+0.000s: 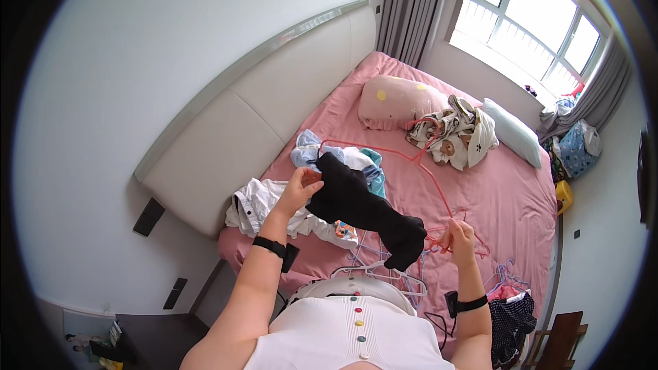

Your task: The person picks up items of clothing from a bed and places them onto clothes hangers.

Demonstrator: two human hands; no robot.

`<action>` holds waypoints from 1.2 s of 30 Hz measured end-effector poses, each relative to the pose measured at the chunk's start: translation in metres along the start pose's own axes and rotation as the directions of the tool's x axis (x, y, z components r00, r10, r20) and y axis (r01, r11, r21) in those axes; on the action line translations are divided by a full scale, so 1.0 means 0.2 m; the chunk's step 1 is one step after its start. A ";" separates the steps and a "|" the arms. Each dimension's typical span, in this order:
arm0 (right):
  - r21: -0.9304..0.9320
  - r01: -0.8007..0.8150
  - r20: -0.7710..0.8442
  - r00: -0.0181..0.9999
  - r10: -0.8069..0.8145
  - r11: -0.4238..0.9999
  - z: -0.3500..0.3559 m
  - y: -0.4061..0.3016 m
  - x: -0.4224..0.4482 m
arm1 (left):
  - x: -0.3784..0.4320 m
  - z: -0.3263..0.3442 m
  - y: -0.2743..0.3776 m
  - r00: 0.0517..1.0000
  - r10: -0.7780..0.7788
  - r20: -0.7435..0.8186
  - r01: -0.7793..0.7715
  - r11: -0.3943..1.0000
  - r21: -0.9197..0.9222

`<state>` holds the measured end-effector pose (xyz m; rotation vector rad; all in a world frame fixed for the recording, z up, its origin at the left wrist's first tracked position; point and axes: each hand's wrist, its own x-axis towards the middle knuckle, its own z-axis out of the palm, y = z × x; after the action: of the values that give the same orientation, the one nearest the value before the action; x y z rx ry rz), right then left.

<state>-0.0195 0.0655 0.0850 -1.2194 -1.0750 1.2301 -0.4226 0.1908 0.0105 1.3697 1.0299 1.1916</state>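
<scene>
A black cloth garment point(354, 195) is pinched at its upper left by my left hand point(298, 192). It sags in a long band toward the lower right, and its exact kind cannot be told. My right hand point(457, 239) grips the right end of a red clothes hanger point(396, 151). The hanger's hook points away from me, and its left end meets the garment's top corner beside my left fingers. How the cloth is fixed there is hard to see. Both hands are above a bed with a pink sheet point(504, 200).
White clothes point(262, 200) and a light blue garment point(308, 146) lie left. Beyond are a pink pillow point(396, 103), a bear-print cloth point(457, 139) and a pale pillow point(514, 128). Several loose hangers point(380, 270) lie near me; a dotted dark garment point(511, 324) is lower right.
</scene>
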 end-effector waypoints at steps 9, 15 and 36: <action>-0.008 0.021 -0.029 0.999 -0.022 1.000 -0.07 0.02 -0.02 | -0.02 0.09 0.04 0.993 0.006 0.117 -0.051 0.923 0.380; -0.122 0.042 -0.002 0.999 -0.043 0.992 -0.09 -0.02 -0.05 | 0.14 0.07 0.30 0.955 0.234 -0.181 -0.262 0.954 -0.149; 0.055 0.318 -0.443 0.857 -0.263 0.946 -0.29 0.07 -0.05 | 0.00 0.26 0.38 0.930 0.109 0.352 -0.154 0.983 0.103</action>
<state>0.0367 0.0509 0.0676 -1.1132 -0.7997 0.7340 -0.3719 0.1739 0.0852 1.7029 0.7834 0.9452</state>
